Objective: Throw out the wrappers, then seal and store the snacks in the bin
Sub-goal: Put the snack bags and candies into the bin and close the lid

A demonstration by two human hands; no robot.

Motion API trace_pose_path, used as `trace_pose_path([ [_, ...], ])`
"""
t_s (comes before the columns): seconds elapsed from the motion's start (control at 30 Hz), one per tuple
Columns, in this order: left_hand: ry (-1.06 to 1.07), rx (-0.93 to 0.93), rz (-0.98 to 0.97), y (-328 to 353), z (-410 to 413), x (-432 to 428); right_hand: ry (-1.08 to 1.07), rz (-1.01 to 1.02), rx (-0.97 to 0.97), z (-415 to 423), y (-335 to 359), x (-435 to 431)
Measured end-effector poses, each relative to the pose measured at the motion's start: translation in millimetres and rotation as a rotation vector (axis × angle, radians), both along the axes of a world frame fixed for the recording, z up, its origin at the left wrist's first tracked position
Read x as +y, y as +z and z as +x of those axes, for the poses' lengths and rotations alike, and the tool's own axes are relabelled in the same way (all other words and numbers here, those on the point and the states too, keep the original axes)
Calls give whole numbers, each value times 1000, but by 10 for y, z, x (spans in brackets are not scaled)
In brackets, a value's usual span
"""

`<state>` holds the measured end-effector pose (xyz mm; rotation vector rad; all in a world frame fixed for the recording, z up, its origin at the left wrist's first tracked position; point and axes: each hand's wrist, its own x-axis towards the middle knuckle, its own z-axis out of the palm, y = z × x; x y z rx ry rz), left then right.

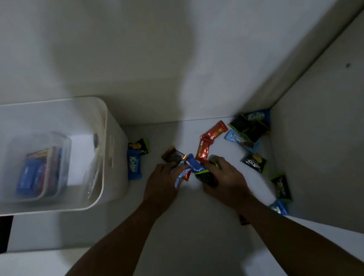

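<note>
A blue packet (194,163) is pinched by the left hand (161,181); a black packet (206,178) is gripped by the right hand (225,176).

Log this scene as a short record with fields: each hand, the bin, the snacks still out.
surface: white shelf, dim light
left hand: grips a blue packet
right hand: grips a black packet with a green edge
white bin: left of the hands, open top, holds a clear container with blue and red packs inside
snacks still out: red packets beyond the hands; Kalpa packet beside the bin; black and blue pile in the right corner
</note>
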<state>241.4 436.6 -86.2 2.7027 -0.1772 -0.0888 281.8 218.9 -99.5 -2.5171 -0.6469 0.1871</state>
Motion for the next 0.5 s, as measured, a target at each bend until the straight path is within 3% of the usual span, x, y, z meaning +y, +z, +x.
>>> trace_pose_path([
  [0.1,89,47,-98,109,-8,-46,-82,87,159,61,122,-33],
  [0.3,236,64,-213,303,-159,-150,-278,336,164,-50,414,-133],
  [0.5,276,-158,-362,894,-301,-161,-350,387,16,52,751,-10],
])
